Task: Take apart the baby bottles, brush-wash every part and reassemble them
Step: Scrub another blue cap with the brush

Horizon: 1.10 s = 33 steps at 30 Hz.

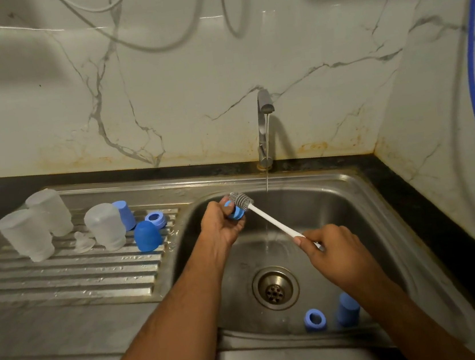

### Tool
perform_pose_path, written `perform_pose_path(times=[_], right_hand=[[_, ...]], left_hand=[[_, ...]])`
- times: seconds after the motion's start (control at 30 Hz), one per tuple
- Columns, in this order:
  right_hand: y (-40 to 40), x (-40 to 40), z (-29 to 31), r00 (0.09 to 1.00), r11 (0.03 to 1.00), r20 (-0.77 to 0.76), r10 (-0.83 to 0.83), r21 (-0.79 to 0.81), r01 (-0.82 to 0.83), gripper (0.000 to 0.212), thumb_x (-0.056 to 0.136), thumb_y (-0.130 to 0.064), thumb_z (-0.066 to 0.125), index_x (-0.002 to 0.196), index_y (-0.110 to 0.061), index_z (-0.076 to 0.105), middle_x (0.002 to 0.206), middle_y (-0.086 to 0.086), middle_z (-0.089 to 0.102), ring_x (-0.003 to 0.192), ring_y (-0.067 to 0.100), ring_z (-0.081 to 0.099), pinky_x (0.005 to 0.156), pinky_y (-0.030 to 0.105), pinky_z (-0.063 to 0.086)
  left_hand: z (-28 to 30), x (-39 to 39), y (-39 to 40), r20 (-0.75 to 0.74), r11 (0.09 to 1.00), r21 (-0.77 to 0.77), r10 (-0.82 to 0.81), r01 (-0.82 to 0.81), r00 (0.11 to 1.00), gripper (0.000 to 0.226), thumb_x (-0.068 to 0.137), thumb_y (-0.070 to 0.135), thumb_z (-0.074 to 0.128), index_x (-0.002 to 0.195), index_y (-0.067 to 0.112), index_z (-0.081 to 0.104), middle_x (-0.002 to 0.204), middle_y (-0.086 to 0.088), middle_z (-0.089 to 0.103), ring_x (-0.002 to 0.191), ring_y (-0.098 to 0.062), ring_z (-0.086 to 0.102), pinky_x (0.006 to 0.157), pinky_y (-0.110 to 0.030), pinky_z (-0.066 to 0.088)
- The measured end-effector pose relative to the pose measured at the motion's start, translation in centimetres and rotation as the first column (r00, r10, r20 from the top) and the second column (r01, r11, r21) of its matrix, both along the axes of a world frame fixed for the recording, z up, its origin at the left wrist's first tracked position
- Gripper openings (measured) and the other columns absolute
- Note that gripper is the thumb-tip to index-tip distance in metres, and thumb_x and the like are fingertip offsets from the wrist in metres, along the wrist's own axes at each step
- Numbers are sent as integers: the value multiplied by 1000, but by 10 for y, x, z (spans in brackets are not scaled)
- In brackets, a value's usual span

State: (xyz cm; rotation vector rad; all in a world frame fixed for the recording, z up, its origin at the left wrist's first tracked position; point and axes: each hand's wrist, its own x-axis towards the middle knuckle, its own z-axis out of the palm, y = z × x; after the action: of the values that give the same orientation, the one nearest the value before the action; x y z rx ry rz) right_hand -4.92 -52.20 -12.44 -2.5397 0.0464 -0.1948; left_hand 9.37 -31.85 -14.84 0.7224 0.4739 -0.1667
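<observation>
- Step in hand: brush-washing a blue screw ring (235, 212) over the sink (362, 203), judged from tool contact and the thin stream from the tap (265, 122).
- The left hand (221, 226) grips the ring, fingers curled round it, above the basin's left wall.
- The right hand (333, 247) grips the white handle of the bottle brush (267, 217); the grey bristle head lies against the ring.
- Parts awaiting washing, as judged: a second ring (315, 319) and a blue cap (347, 310) lie on the basin floor near the front edge, right of the drain (275, 288).
- Parts on the ribbed drainboard (63, 279): three inverted clear bottles (26, 235), a clear teat (84, 242), two blue caps (146, 235) and one ring (156, 219).
- Next move calls for: rinsing the ring under the stream, setting it on the drainboard, then picking up a part from the basin.
- Reassembly not yet begun.
</observation>
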Motion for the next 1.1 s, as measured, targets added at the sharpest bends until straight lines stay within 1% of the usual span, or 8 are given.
perform_pose_path(times=[0.13,0.3,0.43,0.57,0.73,0.83,0.97,1.1], right_hand=[[1,2,-2,1000,1000,14,-5,-1,5,32,101,-49,55,75,-32,62,53,-7,54,53,8,57,58,29,54],[7,9,-2,999,1000,36,-8,26,7,30,101,-50,54,100,-28,74,69,-10,64,66,8,64,67,30,57],[2,9,-1,999,999,31,-21,28,20,32,101,-49,54,93,-25,73,65,-6,62,62,10,63,66,34,59],[-5,0,-2,1000,1000,-17,8,15,-8,36,101,-48,55,75,-26,67,54,-4,55,53,8,55,60,34,54],[0,5,-2,1000,1000,18,-9,11,9,31,101,-49,54,91,-26,73,60,-8,60,59,8,61,62,30,55],[3,6,0,1000,1000,8,4,-2,-4,35,101,-49,54,80,-25,69,58,-5,58,57,9,60,62,32,56],[-2,5,1,1000,998,18,-26,59,25,35,102,-47,55,82,-22,71,58,-2,60,53,8,58,55,27,51],[-6,2,-1,999,995,19,-38,96,35,33,101,-46,56,88,-21,73,60,1,62,55,10,60,53,23,49]], left_hand=[[4,-4,-2,-20,999,-33,-6,6,1000,35,94,-2,37,119,4,61,119,-22,63,109,-35,63,81,-43,55],[3,-8,2,21,998,41,-42,41,999,38,88,-7,42,118,3,62,119,-18,62,101,-28,62,77,-36,53],[5,-8,-3,41,990,123,-72,67,997,35,96,2,45,125,7,64,120,-18,66,102,-28,65,77,-41,52],[3,-3,4,6,1000,11,-1,1,1000,33,92,-5,41,113,6,64,119,-18,62,103,-31,62,77,-42,53],[8,-18,-1,30,996,-46,-74,76,997,29,83,-3,48,109,1,60,111,-20,60,87,-27,57,72,-34,49],[9,-20,0,55,992,-105,-68,73,996,21,82,0,51,101,0,59,109,-20,57,86,-25,54,71,-29,48],[11,-10,0,114,995,-64,-73,81,991,33,91,2,64,123,-4,60,124,-24,60,101,-28,65,72,-28,60],[10,-9,3,134,993,-46,-100,107,986,30,90,-8,61,120,-5,60,128,-28,61,114,-36,65,83,-39,62]])
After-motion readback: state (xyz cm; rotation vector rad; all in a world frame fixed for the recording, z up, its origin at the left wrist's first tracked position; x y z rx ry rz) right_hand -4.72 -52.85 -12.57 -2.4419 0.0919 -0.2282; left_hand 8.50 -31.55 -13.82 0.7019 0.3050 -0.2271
